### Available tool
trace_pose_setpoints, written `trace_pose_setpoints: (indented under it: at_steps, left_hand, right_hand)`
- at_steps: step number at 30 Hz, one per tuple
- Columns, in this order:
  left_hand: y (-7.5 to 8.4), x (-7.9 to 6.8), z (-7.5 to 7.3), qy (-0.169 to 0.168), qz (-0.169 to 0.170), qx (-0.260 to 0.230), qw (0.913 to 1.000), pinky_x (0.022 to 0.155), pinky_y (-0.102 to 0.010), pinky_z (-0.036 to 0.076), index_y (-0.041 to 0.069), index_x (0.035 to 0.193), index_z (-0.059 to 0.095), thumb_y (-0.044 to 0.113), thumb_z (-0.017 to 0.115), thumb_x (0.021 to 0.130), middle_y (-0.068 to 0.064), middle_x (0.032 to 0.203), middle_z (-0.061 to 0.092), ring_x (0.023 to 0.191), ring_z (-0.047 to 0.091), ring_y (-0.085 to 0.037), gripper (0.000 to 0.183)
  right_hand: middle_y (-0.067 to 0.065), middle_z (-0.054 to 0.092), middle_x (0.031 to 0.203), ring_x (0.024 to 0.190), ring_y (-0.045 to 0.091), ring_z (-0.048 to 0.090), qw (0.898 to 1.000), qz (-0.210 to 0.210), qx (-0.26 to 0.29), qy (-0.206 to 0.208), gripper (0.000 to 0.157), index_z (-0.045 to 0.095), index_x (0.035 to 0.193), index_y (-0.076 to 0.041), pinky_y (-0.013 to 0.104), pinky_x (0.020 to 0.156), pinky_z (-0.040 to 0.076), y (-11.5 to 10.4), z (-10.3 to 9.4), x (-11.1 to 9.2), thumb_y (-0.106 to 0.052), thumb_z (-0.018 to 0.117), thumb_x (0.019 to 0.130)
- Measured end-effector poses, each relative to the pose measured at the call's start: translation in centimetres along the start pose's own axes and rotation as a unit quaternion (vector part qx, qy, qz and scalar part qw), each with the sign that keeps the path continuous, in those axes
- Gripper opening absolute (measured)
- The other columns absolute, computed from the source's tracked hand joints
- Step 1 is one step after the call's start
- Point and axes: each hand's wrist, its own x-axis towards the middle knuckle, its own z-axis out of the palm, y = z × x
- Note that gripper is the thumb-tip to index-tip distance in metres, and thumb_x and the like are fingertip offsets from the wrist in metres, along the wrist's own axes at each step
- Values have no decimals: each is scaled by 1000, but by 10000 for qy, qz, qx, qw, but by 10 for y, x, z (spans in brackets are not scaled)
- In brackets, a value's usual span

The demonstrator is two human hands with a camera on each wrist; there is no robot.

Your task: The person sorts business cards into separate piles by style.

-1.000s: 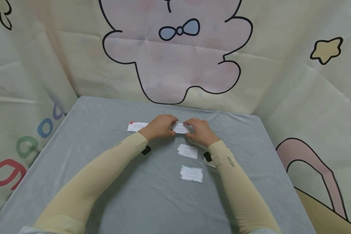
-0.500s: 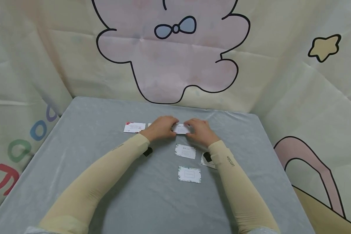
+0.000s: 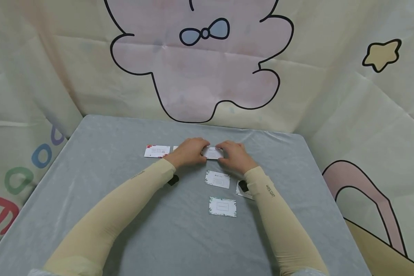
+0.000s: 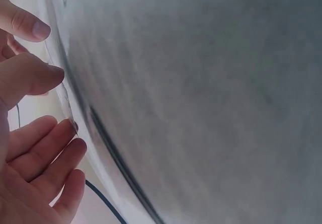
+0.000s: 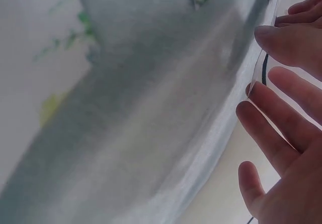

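A small white printed card (image 3: pixel 213 153) is held by its two ends between my hands, near the back of the table. My left hand (image 3: pixel 189 151) pinches the left end between thumb and fingers. At the other end my right hand (image 3: pixel 237 156) grips it the same way. In the right wrist view the card appears almost edge-on as a thin strip between thumb and fingers. Left of my left hand lies a white card with red corners (image 3: pixel 156 151). Another card (image 3: pixel 174 147) beside it is mostly hidden by that hand.
Closer to me lie a leaf-bordered card (image 3: pixel 217 179) and a second leaf-bordered card (image 3: pixel 222 207). A further card (image 3: pixel 243 194) is partly covered by my right wrist. Grey cloth covers the table (image 3: pixel 151 234); a printed curtain (image 3: pixel 207 84) hangs around its back and sides.
The head view has shifted slightly, so the table and cards sit a little further left. Both hands keep their hold on the card, with hardly any movement.
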Motion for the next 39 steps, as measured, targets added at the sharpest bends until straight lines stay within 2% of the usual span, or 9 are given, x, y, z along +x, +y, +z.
trace_pose_setpoints:
  at_steps: [7,18,23,26,31,34,39]
  left_hand:
    - [-2,0,6,-101,-58,85,9999,119,-47,49,5,148,62,25,79,94,-12,146,69,137,64,-28,60]
    - [-2,-2,7,-78,-159,87,9998,123,-49,46,6,150,61,26,77,96,-11,149,67,141,62,-28,60]
    - [1,-7,9,104,75,285,9995,121,-53,46,5,150,61,27,80,94,-12,148,67,141,61,-31,63]
    - [7,-13,12,147,393,253,9988,119,-53,48,4,149,61,28,80,93,-13,145,69,138,64,-31,63]
    - [19,-31,18,-24,802,-317,9963,118,-45,50,4,148,62,29,81,95,-12,143,70,133,66,-27,62]
    - [27,-42,17,-207,851,-570,9945,120,-42,49,4,148,62,30,83,95,-10,144,69,135,65,-25,63]
    - [38,-55,17,-394,869,-530,9940,119,-42,49,4,148,62,31,83,95,-10,144,69,133,64,-25,64]
  right_hand:
    - [11,70,144,139,31,63,9996,159,110,-217,48,68,142,-11,62,113,41,3,6,2,-21,80,97]
    - [11,69,144,140,31,62,9993,226,179,-255,49,68,143,-11,61,114,41,-1,4,2,-21,79,97]
    - [12,69,145,141,33,61,9993,185,257,-208,51,67,145,-11,64,118,40,0,4,-4,-21,80,96]
    - [11,68,145,141,33,60,9992,175,305,-171,51,67,144,-11,63,120,38,1,4,-15,-24,79,96]
    - [12,70,143,138,34,62,9996,54,253,-89,52,69,142,-11,62,118,40,-6,1,-43,-28,82,95]
    - [11,71,141,137,32,64,9997,5,226,-72,53,70,140,-12,61,115,40,-14,0,-63,-29,85,93]
    - [10,71,140,136,30,64,9995,-29,310,-98,55,71,139,-10,59,116,36,-24,3,-91,-29,88,90]
